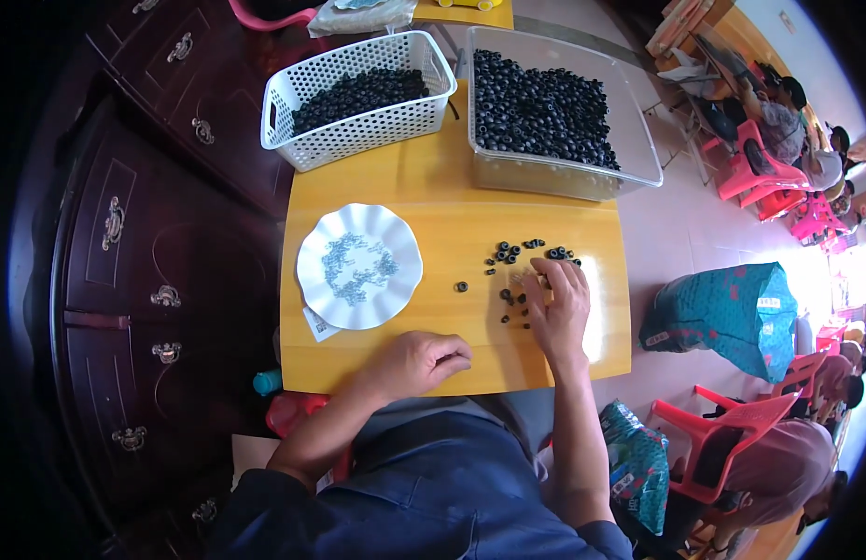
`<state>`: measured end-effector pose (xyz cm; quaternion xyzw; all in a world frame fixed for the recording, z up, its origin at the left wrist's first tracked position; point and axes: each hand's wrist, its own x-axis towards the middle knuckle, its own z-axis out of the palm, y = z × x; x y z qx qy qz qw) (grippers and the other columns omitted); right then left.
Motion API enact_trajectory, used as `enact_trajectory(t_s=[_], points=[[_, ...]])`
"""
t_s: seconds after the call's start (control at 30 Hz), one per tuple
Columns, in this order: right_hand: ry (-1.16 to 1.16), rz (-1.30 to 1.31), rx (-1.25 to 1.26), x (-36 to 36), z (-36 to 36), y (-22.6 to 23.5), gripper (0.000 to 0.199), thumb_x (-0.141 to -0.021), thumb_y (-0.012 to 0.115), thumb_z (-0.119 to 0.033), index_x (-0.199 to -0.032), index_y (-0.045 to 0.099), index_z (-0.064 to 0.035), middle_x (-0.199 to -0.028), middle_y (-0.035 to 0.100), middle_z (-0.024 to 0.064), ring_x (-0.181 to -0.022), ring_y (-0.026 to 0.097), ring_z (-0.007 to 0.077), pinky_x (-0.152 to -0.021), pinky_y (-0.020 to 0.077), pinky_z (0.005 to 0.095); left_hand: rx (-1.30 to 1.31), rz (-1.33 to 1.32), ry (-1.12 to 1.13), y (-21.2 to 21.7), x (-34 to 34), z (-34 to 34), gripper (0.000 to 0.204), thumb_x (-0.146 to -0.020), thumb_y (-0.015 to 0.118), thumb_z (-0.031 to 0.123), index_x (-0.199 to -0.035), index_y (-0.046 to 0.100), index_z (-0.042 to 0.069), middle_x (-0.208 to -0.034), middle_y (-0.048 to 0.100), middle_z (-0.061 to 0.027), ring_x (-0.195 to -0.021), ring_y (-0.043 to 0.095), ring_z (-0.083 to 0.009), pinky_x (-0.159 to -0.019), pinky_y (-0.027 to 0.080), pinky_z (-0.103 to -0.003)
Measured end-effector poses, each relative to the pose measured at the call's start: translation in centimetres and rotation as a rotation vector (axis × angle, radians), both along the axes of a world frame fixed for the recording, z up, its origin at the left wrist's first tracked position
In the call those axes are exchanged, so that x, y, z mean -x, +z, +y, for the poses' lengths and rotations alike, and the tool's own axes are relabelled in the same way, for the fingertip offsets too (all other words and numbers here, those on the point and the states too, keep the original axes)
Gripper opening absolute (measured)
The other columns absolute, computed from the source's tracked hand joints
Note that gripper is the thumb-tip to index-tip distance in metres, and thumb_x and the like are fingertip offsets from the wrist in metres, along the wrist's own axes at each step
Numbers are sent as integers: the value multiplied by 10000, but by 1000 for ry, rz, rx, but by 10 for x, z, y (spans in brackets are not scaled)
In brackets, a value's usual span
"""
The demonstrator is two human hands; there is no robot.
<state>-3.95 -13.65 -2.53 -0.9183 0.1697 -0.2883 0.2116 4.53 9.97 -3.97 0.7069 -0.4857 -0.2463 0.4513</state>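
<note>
- Your left hand (416,364) lies at the table's (438,219) near edge, fingers curled; whether they grip anything, can't tell.
- Here's a label (319,324) with a square code, at the white plate's (408,271) near rim!
- Your right hand (560,308) is among scattered black rings (504,250), fingers bent down, grasp unclear.
- One lone ring (462,287) lies left, hole's axis upright.
- Beyond: basket (358,135), tub (545,175).

The person's right hand (561,306) is among small black rings (504,250) on a yellow table (452,224), with the left hand (414,362) near its front edge and a scalloped white plate (407,257) leftward.
</note>
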Motion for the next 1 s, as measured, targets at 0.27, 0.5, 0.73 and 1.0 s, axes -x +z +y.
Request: enact_trajectory(t_s=[0.27,0.5,0.73,1.0], points=[[26,193,104,-33,-7,-7,155,-841,689,-96,-993,691,-67,-897,676,94,-909,619,320,-866,465,439,20,6,11,-5,1,2,111,-897,724,143,-933,684,46,-822,712,-121,-734,702,-280,-650,541,-370],[53,304,91,-41,-3,-6,140,-823,653,-167,-937,701,-102,-950,691,112,-981,627,336,-917,454,459,46,27,47,-7,3,5,112,-903,722,142,-937,682,43,-816,708,-117,-736,703,-271,-651,541,-360],[23,320,138,-42,-4,-6,163,-833,711,-168,-969,731,-80,-904,707,111,-935,643,330,-912,455,449,85,63,57,-7,6,4,109,-903,729,116,-947,677,30,-806,704,-114,-718,698,-255,-644,539,-336],[87,23,-812,14,17,14,116,-914,702,-100,-1010,661,-49,-940,718,95,-884,670,191,-839,501,282,208,288,242,4,12,-8,42,-897,708,-1,-936,695,-9,-838,707,-81,-730,665,-132,-662,526,-260]])
